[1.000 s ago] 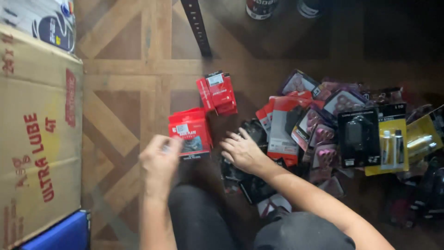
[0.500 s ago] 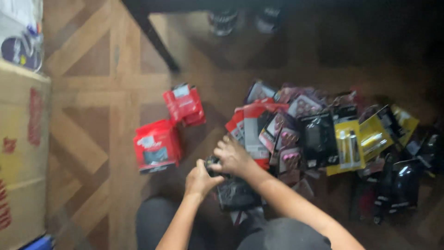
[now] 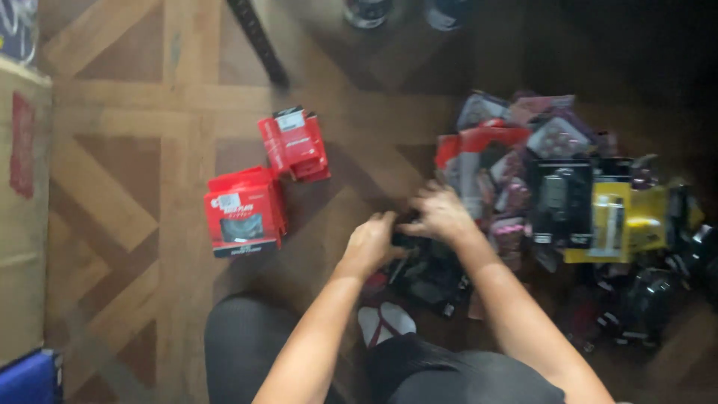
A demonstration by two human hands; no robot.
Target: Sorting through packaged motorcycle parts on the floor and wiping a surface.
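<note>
A small dark packaged item (image 3: 404, 241) sits at the near left edge of a heap of retail packs on the wooden parquet floor (image 3: 134, 150), and both hands meet on it. The left hand (image 3: 370, 243) curls around its left side with fingers bent inward; the right hand (image 3: 441, 213) lies over its top, fingers spread and pointing left. The picture is blurred here, so whether either hand has truly clamped the item or only touches it cannot be told.

Just below the hands lie more dark flat packs (image 3: 434, 280), overlapping one another. To the right, the heap of blister packs (image 3: 523, 164) spreads out in red, pink, grey and black; a black carded pack (image 3: 561, 202) stands out in it, touching a yellow carded pack (image 3: 613, 221) on its right.

Well apart to the left, two red cardboard boxes rest on the floor: the nearer red box (image 3: 243, 213) lies with its window face up, and the farther red box (image 3: 295, 144) lies tilted just above and to the right of it.

A large brown cardboard carton (image 3: 22, 217) fills the left edge of the view, with a blue object (image 3: 26, 378) at its lower corner. The person's knees in dark trousers (image 3: 247, 344) and a white-strapped sandal (image 3: 385, 323) show at the bottom.
</note>
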